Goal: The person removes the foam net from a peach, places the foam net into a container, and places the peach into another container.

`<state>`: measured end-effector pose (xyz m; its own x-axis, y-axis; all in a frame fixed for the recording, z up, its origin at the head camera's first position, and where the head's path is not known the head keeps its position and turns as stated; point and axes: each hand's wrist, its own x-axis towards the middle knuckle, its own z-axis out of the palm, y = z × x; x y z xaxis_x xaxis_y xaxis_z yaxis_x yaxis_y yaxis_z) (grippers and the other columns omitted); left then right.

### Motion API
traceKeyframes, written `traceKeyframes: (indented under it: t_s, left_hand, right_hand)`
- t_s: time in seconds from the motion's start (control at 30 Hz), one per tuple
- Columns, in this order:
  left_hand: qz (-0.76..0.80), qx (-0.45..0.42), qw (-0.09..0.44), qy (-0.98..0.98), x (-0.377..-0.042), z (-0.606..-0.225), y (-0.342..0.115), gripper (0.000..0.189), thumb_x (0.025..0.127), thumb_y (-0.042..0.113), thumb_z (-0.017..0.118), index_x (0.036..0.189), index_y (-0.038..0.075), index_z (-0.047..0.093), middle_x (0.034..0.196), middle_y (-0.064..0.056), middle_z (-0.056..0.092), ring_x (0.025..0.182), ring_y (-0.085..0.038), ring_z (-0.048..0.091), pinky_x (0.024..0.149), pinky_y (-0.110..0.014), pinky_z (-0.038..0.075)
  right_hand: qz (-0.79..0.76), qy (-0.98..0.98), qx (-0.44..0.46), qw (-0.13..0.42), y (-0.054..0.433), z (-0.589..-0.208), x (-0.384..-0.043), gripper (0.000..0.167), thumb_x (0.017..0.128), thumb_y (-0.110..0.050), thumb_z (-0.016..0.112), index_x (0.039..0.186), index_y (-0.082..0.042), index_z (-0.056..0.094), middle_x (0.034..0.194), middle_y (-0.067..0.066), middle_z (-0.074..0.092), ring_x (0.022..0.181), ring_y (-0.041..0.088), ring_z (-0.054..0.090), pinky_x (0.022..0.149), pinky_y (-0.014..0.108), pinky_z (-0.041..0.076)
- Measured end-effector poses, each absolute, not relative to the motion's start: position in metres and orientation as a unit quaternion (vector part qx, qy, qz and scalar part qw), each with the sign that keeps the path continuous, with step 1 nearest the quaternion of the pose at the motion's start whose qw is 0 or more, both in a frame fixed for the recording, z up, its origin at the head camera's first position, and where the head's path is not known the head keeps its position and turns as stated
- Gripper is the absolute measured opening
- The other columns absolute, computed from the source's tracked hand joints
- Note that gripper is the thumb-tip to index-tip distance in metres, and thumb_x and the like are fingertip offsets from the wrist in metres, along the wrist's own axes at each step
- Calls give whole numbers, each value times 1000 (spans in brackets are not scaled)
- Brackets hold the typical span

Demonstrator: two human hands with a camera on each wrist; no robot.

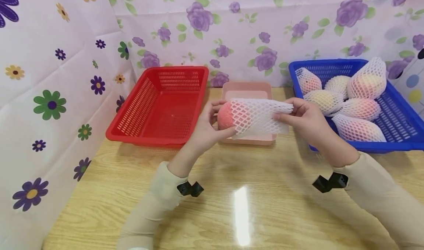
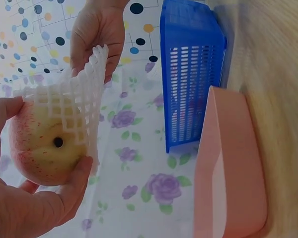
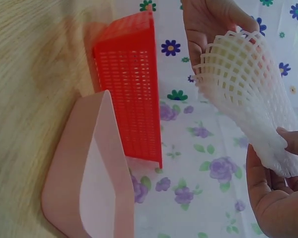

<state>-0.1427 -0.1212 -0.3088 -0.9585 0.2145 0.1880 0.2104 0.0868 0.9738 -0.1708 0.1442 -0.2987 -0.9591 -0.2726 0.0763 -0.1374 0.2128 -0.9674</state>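
Note:
In the head view my left hand (image 1: 206, 130) grips a reddish peach (image 1: 225, 116) by its bare end, fingers and thumb on either side. A white foam net sleeve (image 1: 260, 114) covers the rest of the fruit and stretches off to the right. My right hand (image 1: 306, 118) pinches the sleeve's narrow, gathered end. The left wrist view shows the peach (image 2: 44, 148) yellow and red with a dark stem hollow, partly out of the net. From the right wrist the foam net (image 3: 243, 84) is seen still around the fruit's other side.
Below the hands sits a pink tray (image 1: 246, 94) on the wooden table (image 1: 205, 198). A red basket (image 1: 170, 113) with nothing in it stands on the left. The blue basket (image 1: 405, 112) on the right holds several net-wrapped fruits (image 1: 359, 128). Flowered cloth (image 1: 232, 32) hangs behind.

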Motion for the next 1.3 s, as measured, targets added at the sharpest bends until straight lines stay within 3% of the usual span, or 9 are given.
traceKeyframes:
  t_s: [0.4,0.7,0.9,1.1,1.3]
  left_hand:
    - [610,101,-64,783,-151,-286,-161,67,76,10,78,131,14,40,126,-9,51,108,-23,53,88,-38,55]
    - [554,48,-89,826,-161,-282,-204,68,79,17,77,133,10,36,127,-11,46,112,-23,50,93,-42,52]
    - [503,27,-74,861,-168,-292,-229,71,80,25,77,134,10,34,130,-14,45,115,-27,47,91,-43,53]
    - [463,-2,-38,885,-174,-308,-252,73,79,27,76,134,8,33,132,-17,44,118,-32,45,91,-47,51]
    - [442,-7,-4,897,-180,-319,-265,71,80,27,75,133,5,33,130,-19,43,115,-33,45,88,-46,52]
  right_hand:
    - [-584,800,-137,9,133,-275,-200,10,86,-17,70,94,-20,66,71,-14,66,64,1,56,57,18,44]
    - [-620,773,-118,62,122,-268,-241,16,90,-16,65,105,-11,62,79,-12,66,77,3,61,70,17,50]
    - [-698,703,-65,120,121,-270,-270,21,91,-10,62,109,-3,55,87,-8,65,79,4,60,71,16,52]
    - [-690,713,-34,118,110,-278,-296,22,91,-6,60,111,0,53,79,-8,63,71,3,61,67,16,52]
    - [-654,747,-15,117,100,-290,-315,36,92,-9,59,123,5,49,85,-7,59,72,3,59,69,17,52]
